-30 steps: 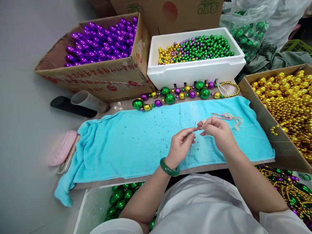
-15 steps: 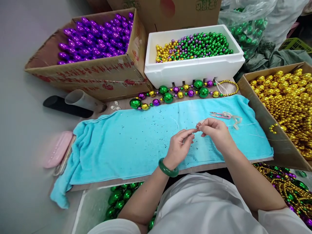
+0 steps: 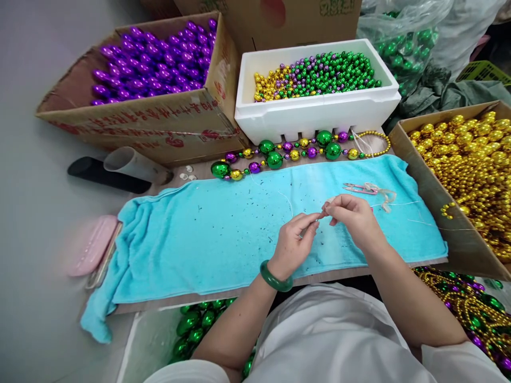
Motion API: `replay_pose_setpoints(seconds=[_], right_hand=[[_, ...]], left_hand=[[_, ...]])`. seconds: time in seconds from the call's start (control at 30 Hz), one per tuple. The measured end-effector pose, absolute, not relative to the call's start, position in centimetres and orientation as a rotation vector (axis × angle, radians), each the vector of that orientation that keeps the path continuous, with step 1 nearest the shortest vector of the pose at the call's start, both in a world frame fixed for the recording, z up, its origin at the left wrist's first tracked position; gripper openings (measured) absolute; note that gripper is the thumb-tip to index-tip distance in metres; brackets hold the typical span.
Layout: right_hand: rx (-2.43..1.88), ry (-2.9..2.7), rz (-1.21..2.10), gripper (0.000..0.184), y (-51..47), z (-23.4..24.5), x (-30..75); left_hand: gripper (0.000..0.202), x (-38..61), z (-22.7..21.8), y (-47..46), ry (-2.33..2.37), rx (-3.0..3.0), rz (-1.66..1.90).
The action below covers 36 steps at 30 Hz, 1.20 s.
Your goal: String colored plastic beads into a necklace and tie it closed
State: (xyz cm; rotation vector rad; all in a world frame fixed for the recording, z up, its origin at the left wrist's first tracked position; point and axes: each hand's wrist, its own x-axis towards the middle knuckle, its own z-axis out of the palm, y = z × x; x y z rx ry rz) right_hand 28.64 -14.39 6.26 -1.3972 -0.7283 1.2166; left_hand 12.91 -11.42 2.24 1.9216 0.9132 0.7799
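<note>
My left hand and my right hand meet fingertip to fingertip over a turquoise towel. Both are closed in a pinch on a thin needle and a fine white thread that trails off across the towel. The needle is mostly hidden between the fingers. A green bangle sits on my left wrist. Small pink-handled scissors lie just beyond my right hand. A finished string of green, gold and purple beads lies along the towel's far edge.
A cardboard box of purple beads stands at the back left, a white foam box of mixed beads at the back middle, a box of gold beads on the right. Green beads lie below the table's near edge. A pink case lies left.
The needle stood upright between my fingers a second ago; now it is tucked between both pinches. My hands have drawn slightly closer together. The view has drifted a little.
</note>
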Motion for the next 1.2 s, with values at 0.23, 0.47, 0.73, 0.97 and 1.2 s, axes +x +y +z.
replay_pose_setpoints(seconds=[0.23,0.47,0.73,0.97,1.2], right_hand=[[-1.382,-0.728,1.231,0.012,-14.52,6.29,28.65],[-1.370,-0.743,1.258,0.011,-14.65,6.33,28.98],[-1.356,-0.723,1.268,0.010,-14.59,6.32,29.19],[-1.361,-0.717,1.271,0.011,-14.59,6.27,29.12],[-1.354,-0.703,1.264,0.010,-14.59,6.32,29.16]], left_hand=[[0.026,12.92,2.12,-11.36,0.918,1.911,0.759],[0.025,13.03,2.30,-11.53,0.911,1.781,0.755],[0.025,13.00,2.27,-11.56,0.933,1.808,0.749],[0.024,13.06,2.23,-11.53,0.923,1.821,0.758],[0.024,13.06,2.11,-11.60,0.924,1.894,0.766]])
